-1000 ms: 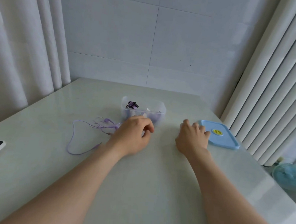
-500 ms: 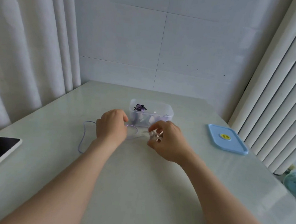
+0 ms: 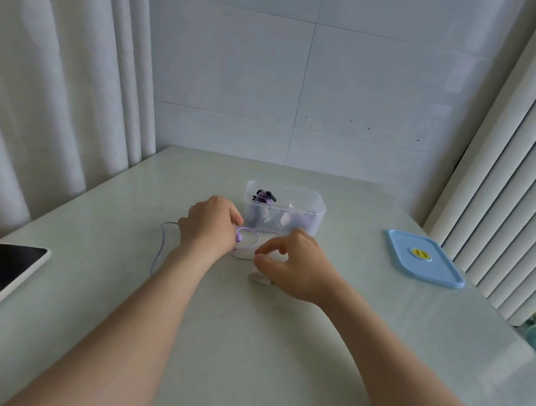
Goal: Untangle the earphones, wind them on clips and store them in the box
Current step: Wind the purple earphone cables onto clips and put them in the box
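**A:** where are the purple earphones [image 3: 239,237]?

**B:** held in the curled left grip [image 3: 209,227]. The cord loops toward 4 o'clock to the right grip [image 3: 291,261], which is pinched, can't tell on what. Clear box [image 3: 319,219] at 12 o'clock.

Lilac all along the earphones [image 3: 162,243], from the grip out to the loop trailing left of it. Just nearer than the grip, off-white for a clip [image 3: 258,278]. Just beyond the grip, colourless and see-through for the box [image 3: 316,206], with lilac, black and white inside. Well right of the grip, sky blue for the lid [image 3: 430,271], marked with a round yellow sticker [image 3: 420,254]. Far left of the grip, black screen and white rim for a tablet [image 3: 1,276]. Beneath the grip, glossy pale green for the table [image 3: 250,344]. Plain white for the curtains [image 3: 46,92]; pale grey-white, gridded by thin seams, for the wall tiles [image 3: 300,78].
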Demonstrator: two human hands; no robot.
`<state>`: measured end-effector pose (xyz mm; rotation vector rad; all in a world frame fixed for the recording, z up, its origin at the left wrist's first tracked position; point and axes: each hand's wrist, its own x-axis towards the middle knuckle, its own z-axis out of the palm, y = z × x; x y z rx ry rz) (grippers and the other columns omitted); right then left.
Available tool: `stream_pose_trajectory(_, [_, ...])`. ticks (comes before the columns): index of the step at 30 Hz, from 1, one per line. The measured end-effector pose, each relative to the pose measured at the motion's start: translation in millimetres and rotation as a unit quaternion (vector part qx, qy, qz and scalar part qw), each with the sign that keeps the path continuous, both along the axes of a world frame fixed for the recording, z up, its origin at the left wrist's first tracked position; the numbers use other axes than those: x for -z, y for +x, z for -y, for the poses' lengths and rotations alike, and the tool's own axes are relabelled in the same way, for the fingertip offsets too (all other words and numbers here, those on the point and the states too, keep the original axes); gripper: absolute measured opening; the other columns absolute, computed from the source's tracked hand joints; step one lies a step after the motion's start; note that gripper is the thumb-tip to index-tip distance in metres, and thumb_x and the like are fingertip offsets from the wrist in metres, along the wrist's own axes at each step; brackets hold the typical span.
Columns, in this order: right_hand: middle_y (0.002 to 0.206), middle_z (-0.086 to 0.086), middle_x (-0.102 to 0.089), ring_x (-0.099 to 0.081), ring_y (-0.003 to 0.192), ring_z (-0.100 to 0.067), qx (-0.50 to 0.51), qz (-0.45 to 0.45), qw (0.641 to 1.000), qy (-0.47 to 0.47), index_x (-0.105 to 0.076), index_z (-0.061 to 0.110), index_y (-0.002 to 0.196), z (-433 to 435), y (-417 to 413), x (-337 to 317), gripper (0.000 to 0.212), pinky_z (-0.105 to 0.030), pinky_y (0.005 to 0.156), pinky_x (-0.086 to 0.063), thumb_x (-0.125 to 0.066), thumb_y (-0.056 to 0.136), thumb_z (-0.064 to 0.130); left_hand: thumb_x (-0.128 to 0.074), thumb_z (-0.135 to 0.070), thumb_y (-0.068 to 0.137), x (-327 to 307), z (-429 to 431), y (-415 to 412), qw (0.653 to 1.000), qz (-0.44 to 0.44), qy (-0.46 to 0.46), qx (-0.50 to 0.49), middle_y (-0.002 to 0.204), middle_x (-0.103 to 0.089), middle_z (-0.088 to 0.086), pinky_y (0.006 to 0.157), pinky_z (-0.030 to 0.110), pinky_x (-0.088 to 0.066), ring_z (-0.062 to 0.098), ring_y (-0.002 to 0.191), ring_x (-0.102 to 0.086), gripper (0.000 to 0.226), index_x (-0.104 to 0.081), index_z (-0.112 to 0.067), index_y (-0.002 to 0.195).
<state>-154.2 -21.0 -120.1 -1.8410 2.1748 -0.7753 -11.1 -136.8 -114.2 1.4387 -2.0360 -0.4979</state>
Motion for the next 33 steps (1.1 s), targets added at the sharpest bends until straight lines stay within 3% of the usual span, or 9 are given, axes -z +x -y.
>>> stream_pose_trajectory(3, [0.105,0.006,-0.055,-0.053,0.115,-0.021,0.018,0.021,0.999,-0.017,-0.073,0.045,0.084,1.1,6.5,-3.7,0.006,-0.042,0.100,-0.049,-0.070,0.086,0.040,-0.050,0.006,0.080,-4.6,-1.7,2.2,0.996,-0.085,0.028,0.006,0.065,-0.072,-0.005,0.091,0.046,-0.058,0.022,0.086,-0.075,0.035,-0.069,-0.024,0.077])
stream_pose_trajectory(6, [0.114,0.003,-0.054,-0.051,0.118,-0.022,0.033,-0.011,0.999,0.018,-0.074,0.044,0.101,1.9,8.2,-5.5,0.017,-0.041,0.103,-0.043,-0.064,0.087,0.044,-0.041,0.008,0.074,-7.7,-4.4,4.2,0.992,-0.105,0.040,0.051,0.064,-0.072,-0.003,0.082,0.045,-0.063,0.018,0.071,-0.076,0.045,-0.073,-0.024,0.070])
stream_pose_trajectory(9, [0.109,0.002,-0.054,-0.050,0.116,-0.026,0.062,-0.042,0.996,0.057,-0.072,0.034,0.096,2.0,11.6,-5.5,0.021,-0.039,0.095,-0.038,-0.058,0.087,0.049,-0.045,0.008,0.072,-7.9,-7.5,4.1,0.992,-0.072,0.046,0.091,0.065,-0.074,-0.003,0.082,0.043,-0.063,0.020,0.080,-0.075,0.045,-0.075,-0.025,0.069])
stream_pose_trajectory(12, [0.092,-0.001,-0.056,-0.050,0.101,-0.029,0.081,-0.032,0.993,0.076,-0.062,0.020,0.069,5.0,9.0,-4.4,0.037,-0.035,0.082,-0.037,-0.053,0.082,0.054,-0.046,0.004,0.075,-7.0,-10.2,3.6,0.992,-0.041,0.055,0.103,0.065,-0.075,-0.008,0.086,0.040,-0.062,0.013,0.083,-0.073,0.042,-0.076,-0.025,0.078])
stream_pose_trajectory(16, [0.069,-0.005,-0.051,-0.046,0.076,-0.025,0.101,0.084,0.991,-0.033,-0.043,0.010,0.057,7.6,-2.5,-4.7,0.039,-0.031,0.065,-0.032,-0.051,0.089,0.031,-0.051,-0.008,0.085,-6.7,-6.7,2.4,0.993,-0.008,0.065,0.101,0.082,-0.073,-0.011,0.094,0.043,-0.057,0.023,0.097,-0.069,0.033,-0.072,-0.032,0.078])
stream_pose_trajectory(22, [0.101,-0.002,-0.074,-0.070,0.099,-0.022,0.131,0.361,0.891,-0.241,-0.054,0.017,0.100,4.2,-14.4,-17.8,0.023,-0.037,0.088,-0.055,-0.038,0.112,0.028,-0.043,-0.026,0.096,-6.2,-4.2,-1.0,0.992,0.057,0.066,0.091,0.098,-0.070,0.002,0.099,0.045,-0.052,0.035,0.100,-0.063,0.031,-0.073,-0.021,0.091])
stream_pose_trajectory(26, [0.078,-0.005,-0.067,-0.070,0.076,-0.020,0.118,0.453,0.825,-0.317,-0.049,0.017,0.103,2.6,-16.0,-25.5,0.022,-0.038,0.084,-0.060,-0.034,0.114,0.029,-0.033,-0.050,0.104,-5.4,-5.1,-4.2,0.985,0.129,0.059,0.097,0.116,-0.063,0.005,0.107,0.049,-0.042,0.034,0.115,-0.053,0.050,-0.072,-0.023,0.088])
stream_pose_trajectory(29, [0.073,0.001,-0.049,-0.049,0.063,-0.013,0.155,0.387,0.829,-0.373,-0.048,0.022,0.100,-1.1,-20.4,-29.2,0.019,-0.035,0.067,-0.050,-0.038,0.113,0.032,-0.041,-0.045,0.104,-3.3,-5.7,-3.2,0.981,0.171,0.024,0.087,0.120,-0.051,0.005,0.107,0.049,-0.036,0.034,0.123,-0.045,0.037,-0.070,-0.025,0.090])
stream_pose_trajectory(33, [0.079,0.008,-0.055,-0.053,0.079,-0.010,0.205,0.187,0.873,-0.401,-0.052,0.020,0.099,-6.7,-30.4,-30.9,0.012,-0.028,0.072,-0.037,-0.047,0.107,0.027,-0.036,-0.038,0.103,-5.3,-2.4,-3.9,0.995,0.090,0.013,0.048,0.117,-0.058,0.004,0.101,0.046,-0.039,0.036,0.117,-0.048,0.037,-0.068,-0.024,0.092])
